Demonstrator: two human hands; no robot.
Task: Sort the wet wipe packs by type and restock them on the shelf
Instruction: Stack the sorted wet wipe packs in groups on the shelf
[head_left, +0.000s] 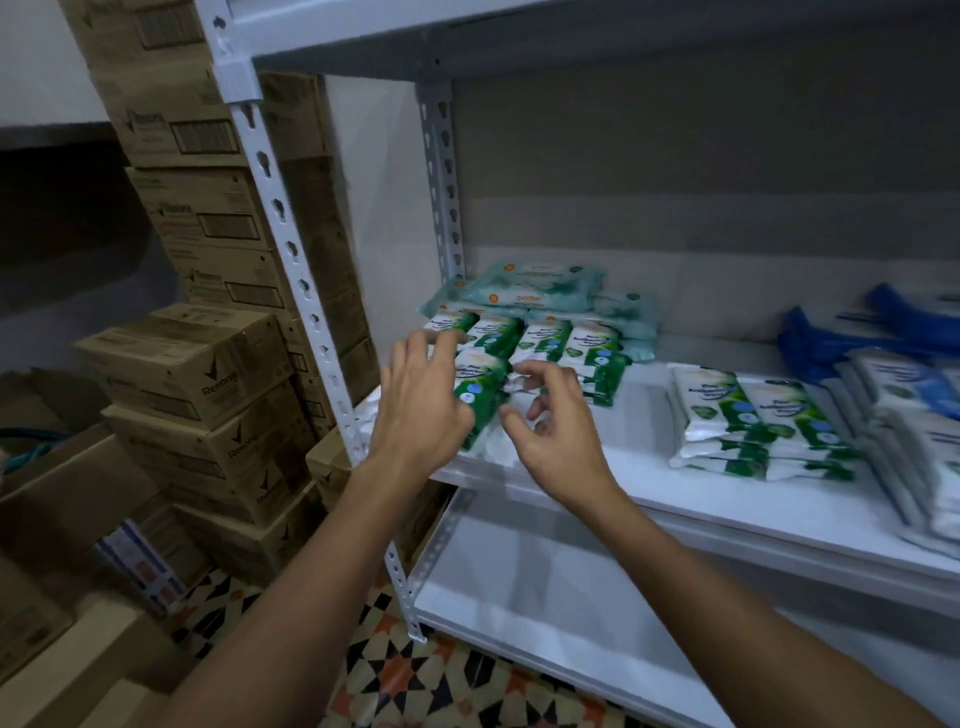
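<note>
One green pack (480, 395) lies at the front left of the shelf (675, 499); the left hand (415, 415) rests on it, fingers spread – the right hand (556, 421) hovers just beside, fingers loosely curled, holding nothing; behind sits a row of four green packs (545, 340); behind those, a pile of pale teal packs (540, 286); to the right, a green stack (758, 431) – two packs on top; far right, blue packs (904, 384), too blurred to count; left of the shelf, stacked cardboard boxes (208, 374).

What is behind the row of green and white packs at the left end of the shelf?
Behind the green and white packs lie pale teal packs, stacked flat against the back wall. Their lower layers are covered, so their number cannot be told.
</note>
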